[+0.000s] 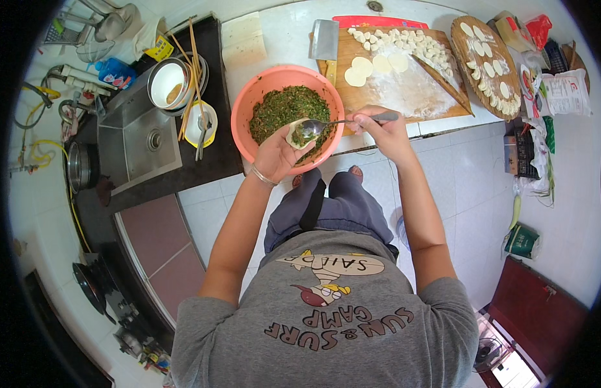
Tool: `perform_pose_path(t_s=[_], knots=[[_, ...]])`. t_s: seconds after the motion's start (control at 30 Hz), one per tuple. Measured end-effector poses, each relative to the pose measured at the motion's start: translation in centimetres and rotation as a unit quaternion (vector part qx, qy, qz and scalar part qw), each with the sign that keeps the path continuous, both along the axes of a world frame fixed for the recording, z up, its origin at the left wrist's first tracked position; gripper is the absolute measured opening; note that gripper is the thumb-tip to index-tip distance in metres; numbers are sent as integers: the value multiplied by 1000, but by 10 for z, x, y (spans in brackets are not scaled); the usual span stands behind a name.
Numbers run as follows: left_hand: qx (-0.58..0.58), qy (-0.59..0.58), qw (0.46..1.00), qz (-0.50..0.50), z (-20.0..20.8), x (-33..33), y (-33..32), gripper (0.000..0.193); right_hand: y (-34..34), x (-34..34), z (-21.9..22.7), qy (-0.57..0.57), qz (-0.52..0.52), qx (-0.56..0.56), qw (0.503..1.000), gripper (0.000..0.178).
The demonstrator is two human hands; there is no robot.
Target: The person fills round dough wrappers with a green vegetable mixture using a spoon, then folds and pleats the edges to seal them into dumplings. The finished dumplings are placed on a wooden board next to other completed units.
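Note:
My left hand (278, 154) cups a round dumpling wrapper (299, 134) over the near rim of a pink bowl (243, 107) full of chopped green filling (284, 107). My right hand (381, 129) grips a metal spoon (342, 121) whose bowl rests on the wrapper with a bit of filling. A bracelet sits on my left wrist.
Behind the bowl lies a floured wooden board (404, 84) with flat wrappers, dough pieces, a rolling pin (442, 81) and a cleaver (325, 42). A round board (491, 45) at right holds finished dumplings. At left are a steel sink (136, 136), bowls with chopsticks, and a stove.

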State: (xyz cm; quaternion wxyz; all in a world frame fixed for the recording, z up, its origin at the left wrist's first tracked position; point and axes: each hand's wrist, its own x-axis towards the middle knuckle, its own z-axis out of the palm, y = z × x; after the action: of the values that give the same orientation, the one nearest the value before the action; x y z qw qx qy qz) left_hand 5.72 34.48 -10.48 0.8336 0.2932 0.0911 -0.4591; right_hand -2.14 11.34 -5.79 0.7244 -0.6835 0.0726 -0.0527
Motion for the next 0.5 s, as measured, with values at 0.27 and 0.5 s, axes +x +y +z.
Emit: perform_pose_path(t_s=[0.27,0.5], knots=[[2,1,1000,-26,5,1,9,38,-19,-2,8,-18,8,-2,1000,19],[-19,18,998,-49,6,4,8,41,-15,7,-7,-20,36,0,999,16]])
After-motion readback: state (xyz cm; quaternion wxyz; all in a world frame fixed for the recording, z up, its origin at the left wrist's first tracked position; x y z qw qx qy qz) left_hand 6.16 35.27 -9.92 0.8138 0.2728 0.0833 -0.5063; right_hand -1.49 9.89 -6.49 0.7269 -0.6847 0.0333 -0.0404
